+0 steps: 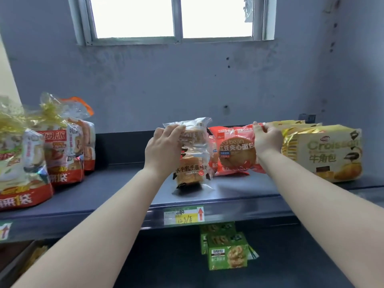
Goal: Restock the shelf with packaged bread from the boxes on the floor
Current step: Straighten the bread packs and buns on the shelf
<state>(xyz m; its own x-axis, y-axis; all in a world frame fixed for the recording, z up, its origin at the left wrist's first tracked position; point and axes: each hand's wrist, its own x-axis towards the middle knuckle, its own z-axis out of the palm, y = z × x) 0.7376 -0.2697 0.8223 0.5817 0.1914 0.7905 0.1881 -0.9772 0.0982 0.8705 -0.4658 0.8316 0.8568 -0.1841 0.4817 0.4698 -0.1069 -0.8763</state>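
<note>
Clear toast pack (192,154) upright, left hand (164,146) gripping

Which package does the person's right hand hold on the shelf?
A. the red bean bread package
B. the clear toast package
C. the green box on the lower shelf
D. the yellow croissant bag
A: the right hand grips the top right edge of the red bean bread package, while the left hand holds the clear toast package.
</note>
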